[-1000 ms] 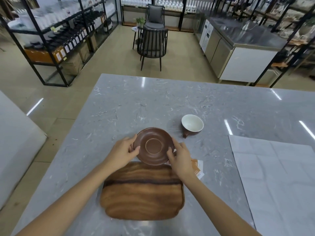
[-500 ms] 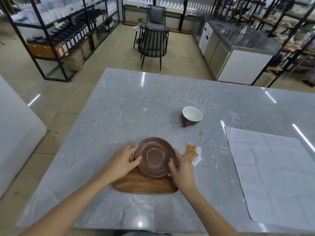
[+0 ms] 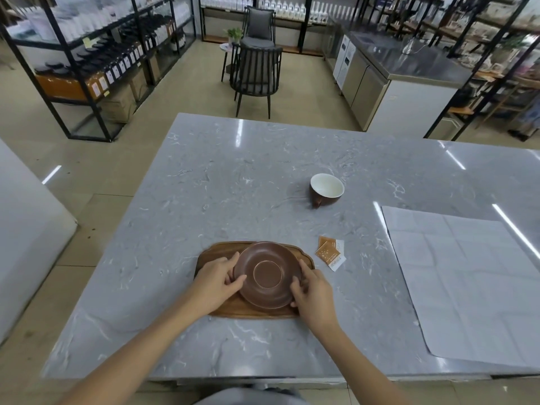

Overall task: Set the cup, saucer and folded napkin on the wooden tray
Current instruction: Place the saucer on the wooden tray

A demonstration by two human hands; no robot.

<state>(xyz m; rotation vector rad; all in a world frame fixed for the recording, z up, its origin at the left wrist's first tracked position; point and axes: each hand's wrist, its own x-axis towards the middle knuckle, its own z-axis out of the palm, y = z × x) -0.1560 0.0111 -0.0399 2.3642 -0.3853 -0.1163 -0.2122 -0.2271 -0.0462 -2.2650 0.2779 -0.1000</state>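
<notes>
A brown saucer (image 3: 267,274) sits over the wooden tray (image 3: 217,251) near the table's front edge. My left hand (image 3: 216,280) grips its left rim and my right hand (image 3: 312,289) grips its right rim. Whether the saucer rests on the tray or hangs just above it, I cannot tell. A brown cup (image 3: 326,189) with a white inside stands upright farther back on the right, handle toward me. A folded orange and white napkin (image 3: 330,252) lies flat on the table just right of the tray.
A large white creased sheet (image 3: 467,282) covers the right part of the grey marble table (image 3: 233,176). Beyond the table stand a dark chair (image 3: 255,74), black shelving racks (image 3: 87,54) and a steel counter (image 3: 394,71).
Both hands have brought the saucer toward me and down, from beyond the tray's far edge to over its middle. The view has pulled back and shows more of the table.
</notes>
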